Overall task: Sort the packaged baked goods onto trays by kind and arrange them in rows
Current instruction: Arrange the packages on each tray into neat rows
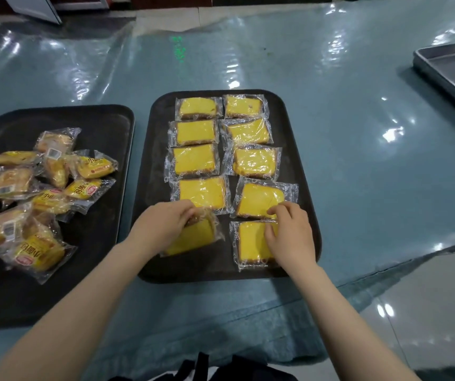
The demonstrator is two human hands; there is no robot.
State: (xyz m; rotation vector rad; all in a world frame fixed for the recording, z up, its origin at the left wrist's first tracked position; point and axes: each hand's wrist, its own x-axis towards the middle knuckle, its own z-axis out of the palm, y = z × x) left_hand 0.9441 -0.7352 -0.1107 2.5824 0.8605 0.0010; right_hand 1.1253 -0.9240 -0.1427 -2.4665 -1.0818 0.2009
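Left hand (165, 221) gripping a tilted wrapped cake slice (193, 237) at the dark tray's (149, 188) near left; right hand (289, 232) fingers curled, pinching the near-right slice's (251, 243) wrapper.

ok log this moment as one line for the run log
left hand: grips tilted cake pack | right hand: fingers on near-right cake pack | centre tray: two columns

Ten clear-wrapped yellow cake slices (197, 161) lie flat in two columns on the dark rectangular plastic tray (307, 215) in the middle; the nearest left slice (193, 239) sits tilted, out of line. On a second dark tray (105, 237) to the left, clear-wrapped small buns with yellow labels (39, 193) lie in a loose, overlapping heap.
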